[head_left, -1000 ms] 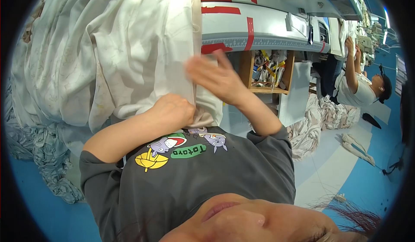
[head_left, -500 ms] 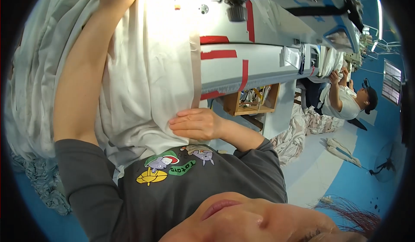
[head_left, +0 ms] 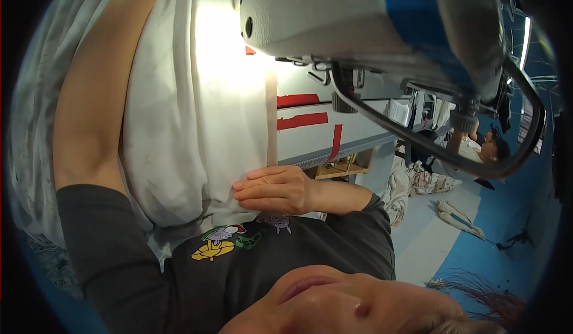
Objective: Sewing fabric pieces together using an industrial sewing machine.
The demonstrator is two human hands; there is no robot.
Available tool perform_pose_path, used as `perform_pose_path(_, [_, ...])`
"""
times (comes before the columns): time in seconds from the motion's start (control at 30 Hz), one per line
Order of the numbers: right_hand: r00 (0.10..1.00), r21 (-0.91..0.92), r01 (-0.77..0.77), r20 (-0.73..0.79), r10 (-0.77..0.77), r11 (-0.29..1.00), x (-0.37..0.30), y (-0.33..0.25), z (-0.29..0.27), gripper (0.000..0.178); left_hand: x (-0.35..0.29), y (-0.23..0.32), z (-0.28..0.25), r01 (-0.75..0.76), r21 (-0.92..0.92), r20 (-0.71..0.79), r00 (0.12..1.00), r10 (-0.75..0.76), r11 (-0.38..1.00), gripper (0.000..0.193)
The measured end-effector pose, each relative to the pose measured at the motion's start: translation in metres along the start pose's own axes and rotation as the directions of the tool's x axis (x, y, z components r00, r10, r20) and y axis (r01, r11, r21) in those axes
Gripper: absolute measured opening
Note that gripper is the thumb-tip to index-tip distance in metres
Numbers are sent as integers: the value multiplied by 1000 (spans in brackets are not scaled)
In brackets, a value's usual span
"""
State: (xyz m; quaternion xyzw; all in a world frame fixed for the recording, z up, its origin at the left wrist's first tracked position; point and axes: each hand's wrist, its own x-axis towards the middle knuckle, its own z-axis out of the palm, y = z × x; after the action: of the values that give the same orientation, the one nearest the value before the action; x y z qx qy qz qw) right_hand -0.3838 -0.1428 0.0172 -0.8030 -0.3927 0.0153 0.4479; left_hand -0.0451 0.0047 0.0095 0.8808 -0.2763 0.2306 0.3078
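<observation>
Stretching forward lengthwise, white cloth

you wear this wide fisheye on your head, the left one of a pair; it faces down past your own face at the lower edge, over your dark shirt to the white cloth, bending straight edges toward its dark round rim. the machine head looms nearest, large at upper right; your right hand is in full view near the middle, while the upper edge cuts off your left forearm; a co-worker shows small and distant, tilted, toward the right rim.
</observation>
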Motion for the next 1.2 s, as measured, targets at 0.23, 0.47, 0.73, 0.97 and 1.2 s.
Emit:
perform_pose_path(0.23, [995,73,-78,73,73,994,20,22,-24,15,34,-29,25,97,35,4,995,-97,995,33])
perform_pose_path(0.47, [990,115,-105,103,93,988,38,49,-48,16,65,-51,46,182,46,38,982,-184,982,37])
perform_pose_path(0.73, [988,94,-137,81,130,986,61,65,-64,12,108,-83,52,184,-244,227,965,-129,952,39])
perform_pose_path(0.97, [988,31,-147,-36,148,989,59,67,-51,12,-27,-130,-13,-553,-439,-264,833,486,708,44])
perform_pose_path(1.2, [987,-69,-62,-150,51,996,55,77,-49,18,-330,-36,-231,-67,370,420,902,-103,927,54])
